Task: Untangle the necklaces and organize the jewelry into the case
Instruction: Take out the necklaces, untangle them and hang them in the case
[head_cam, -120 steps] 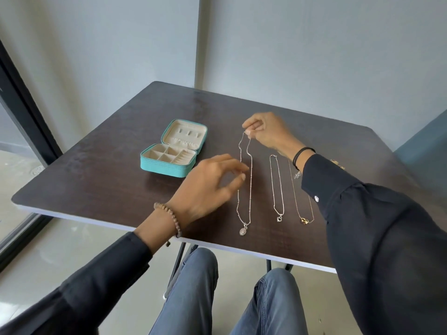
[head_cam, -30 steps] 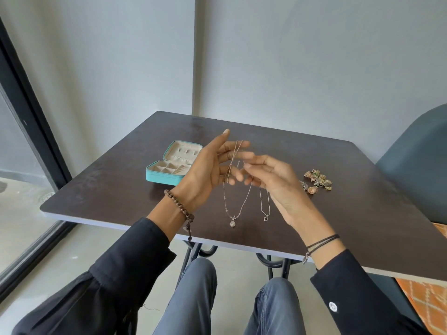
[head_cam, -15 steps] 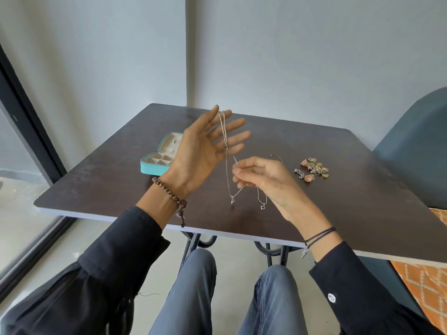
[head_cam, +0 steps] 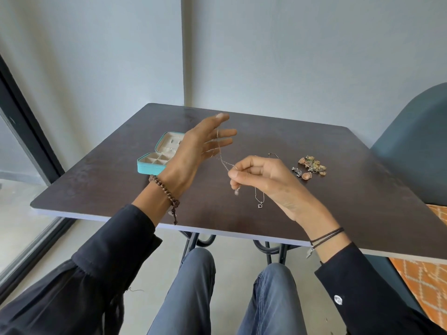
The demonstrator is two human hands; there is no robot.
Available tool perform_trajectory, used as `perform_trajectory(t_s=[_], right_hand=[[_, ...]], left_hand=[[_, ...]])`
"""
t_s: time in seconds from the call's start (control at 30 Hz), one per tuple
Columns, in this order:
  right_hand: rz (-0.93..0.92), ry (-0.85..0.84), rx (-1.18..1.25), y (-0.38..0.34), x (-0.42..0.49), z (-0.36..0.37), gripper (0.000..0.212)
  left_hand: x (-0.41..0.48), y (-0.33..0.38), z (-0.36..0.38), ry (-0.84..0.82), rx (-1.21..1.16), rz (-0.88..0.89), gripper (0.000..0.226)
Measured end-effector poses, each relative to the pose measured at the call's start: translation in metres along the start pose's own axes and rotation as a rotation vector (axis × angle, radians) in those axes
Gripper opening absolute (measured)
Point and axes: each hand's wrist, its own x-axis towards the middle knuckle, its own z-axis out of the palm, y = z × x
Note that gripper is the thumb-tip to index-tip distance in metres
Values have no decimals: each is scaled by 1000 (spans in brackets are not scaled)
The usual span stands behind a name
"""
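Observation:
A thin silver necklace [head_cam: 223, 162] is stretched in the air between my hands above the dark table [head_cam: 338, 189]. My left hand [head_cam: 200, 146] is raised with fingers spread, and the chain loops over them. My right hand [head_cam: 261, 175] pinches the chain's lower part; its oval pendant [head_cam: 236, 192] dangles just under the fingers. A second necklace with a small heart pendant [head_cam: 260, 205] lies on the table below my right hand, partly hidden by it. The open teal jewelry case [head_cam: 154, 163] stands behind my left wrist, partly covered.
A small heap of earrings and charms [head_cam: 310, 166] lies on the table to the right of my right hand. A dark blue chair [head_cam: 416, 146] stands at the table's right side. The wall corner is close behind the table, and a window frame is at the left.
Since four seconds ago the necklace has left the table. In the last second my left hand spread its fingers with the chain over them, and my right hand drew the chain's lower end down and right.

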Motion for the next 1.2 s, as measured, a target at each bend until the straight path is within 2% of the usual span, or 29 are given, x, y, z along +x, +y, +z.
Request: perform_trajectory(t_s=[0.1, 0.3, 0.6, 0.8, 0.93, 1.2], right_hand=[[-43, 27, 27, -5, 1, -1, 20], [-108, 121, 60, -17, 6, -2, 13], [-217, 443, 32, -10, 7, -5, 8], [-213, 549, 127, 4, 2, 4, 6], [-166, 567, 246, 12, 0, 15, 12], [-54, 441, 449, 7, -2, 26, 14]], left_hand=[[0, -2, 3, -8, 74, -9, 39], [3, -8, 11, -17, 79, -50, 43], [-5, -11, 26, -113, 19, -128, 49], [-11, -11, 33, -112, 41, -103, 56], [-16, -11, 36, -120, -11, -94, 54], [-17, -8, 31, -59, 81, -102, 50]])
